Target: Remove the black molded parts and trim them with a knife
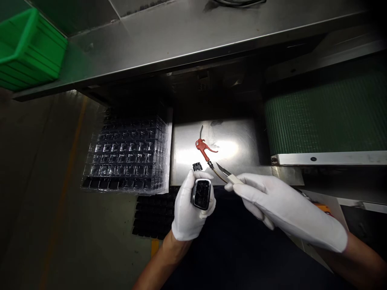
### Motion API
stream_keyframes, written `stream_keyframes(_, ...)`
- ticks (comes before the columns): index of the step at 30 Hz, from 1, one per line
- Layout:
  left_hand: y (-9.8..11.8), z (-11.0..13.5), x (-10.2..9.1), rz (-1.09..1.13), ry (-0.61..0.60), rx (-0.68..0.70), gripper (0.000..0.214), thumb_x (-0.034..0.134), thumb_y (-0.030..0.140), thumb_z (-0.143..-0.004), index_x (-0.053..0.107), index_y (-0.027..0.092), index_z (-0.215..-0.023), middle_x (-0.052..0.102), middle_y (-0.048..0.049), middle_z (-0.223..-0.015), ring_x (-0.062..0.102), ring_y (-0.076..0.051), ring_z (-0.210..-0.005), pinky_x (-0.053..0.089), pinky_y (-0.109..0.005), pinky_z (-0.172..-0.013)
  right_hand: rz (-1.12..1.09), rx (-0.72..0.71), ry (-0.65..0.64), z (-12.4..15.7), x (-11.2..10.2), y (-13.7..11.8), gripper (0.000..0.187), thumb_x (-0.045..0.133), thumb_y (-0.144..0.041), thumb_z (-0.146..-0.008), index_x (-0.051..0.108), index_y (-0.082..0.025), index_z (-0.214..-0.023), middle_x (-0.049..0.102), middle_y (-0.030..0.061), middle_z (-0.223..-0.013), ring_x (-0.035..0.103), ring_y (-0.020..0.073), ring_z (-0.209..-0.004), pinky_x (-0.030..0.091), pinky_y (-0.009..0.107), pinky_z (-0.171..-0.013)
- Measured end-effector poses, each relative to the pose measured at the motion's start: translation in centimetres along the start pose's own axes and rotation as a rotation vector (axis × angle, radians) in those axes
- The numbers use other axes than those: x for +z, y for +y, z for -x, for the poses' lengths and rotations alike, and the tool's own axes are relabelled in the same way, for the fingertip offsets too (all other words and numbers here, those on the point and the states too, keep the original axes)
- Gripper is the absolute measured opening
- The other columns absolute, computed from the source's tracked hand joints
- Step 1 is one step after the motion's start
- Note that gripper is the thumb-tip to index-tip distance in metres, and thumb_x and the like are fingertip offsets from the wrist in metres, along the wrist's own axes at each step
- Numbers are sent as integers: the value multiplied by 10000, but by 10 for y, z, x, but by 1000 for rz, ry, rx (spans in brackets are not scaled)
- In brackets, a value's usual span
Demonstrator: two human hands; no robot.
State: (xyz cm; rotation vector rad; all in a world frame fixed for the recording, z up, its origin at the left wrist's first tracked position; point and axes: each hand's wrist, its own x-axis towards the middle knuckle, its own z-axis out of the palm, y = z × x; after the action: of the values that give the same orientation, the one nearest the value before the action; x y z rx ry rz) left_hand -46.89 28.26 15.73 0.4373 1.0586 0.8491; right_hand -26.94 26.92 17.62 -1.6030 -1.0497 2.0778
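Note:
My left hand (188, 213), in a white glove, is closed around a small rounded-rectangular case (201, 194) with a silver rim and a dark, glossy inside, like a watch housing. To its right, my gloved right hand (260, 193) grips the pale handle of a craft knife (224, 171). The pointed blade faces up and left, apart from the case. Beyond both hands lies an orange-red air blow gun (205, 150) with a bent metal nozzle and a hose running toward me. A small black ridged part (197, 166) rests just past my left fingertips.
Stacked clear plastic trays (127, 157) with pockets stand left of the metal work surface (242, 141). More black trays (151, 215) sit lower down. A green conveyor belt (329, 112) is at right. A metal shelf (169, 44) crosses the back, bearing a green bin (33, 52).

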Motion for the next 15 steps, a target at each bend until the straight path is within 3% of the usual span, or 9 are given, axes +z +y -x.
stream_keyframes(4,0,-1,3,48,-60,30,436,457,539,-1019,664,169,-915,440,65,-501,256,-42,-317,201,-166,-300,-15,1,-23,1,-1,2,644,533,-819,-924,660,-189,-959,572,-38,-595,488,75,-445,403,153,-411)
stream_keyframes(12,0,-3,3,100,-78,7,419,469,509,-1017,671,158,-909,433,64,-476,229,-47,-302,196,-154,-281,6,-1,-3,2,1,-5,564,540,-699,-987,599,-169,-806,557,-40,-574,480,69,-435,411,165,-436)
stream_keyframes(15,0,-3,3,139,-114,-13,422,450,483,-1024,682,150,-908,415,64,-450,206,-54,-292,189,-157,-273,-5,1,-4,4,1,-7,525,540,-665,-997,606,-172,-829,548,-42,-572,472,71,-433,400,175,-435)
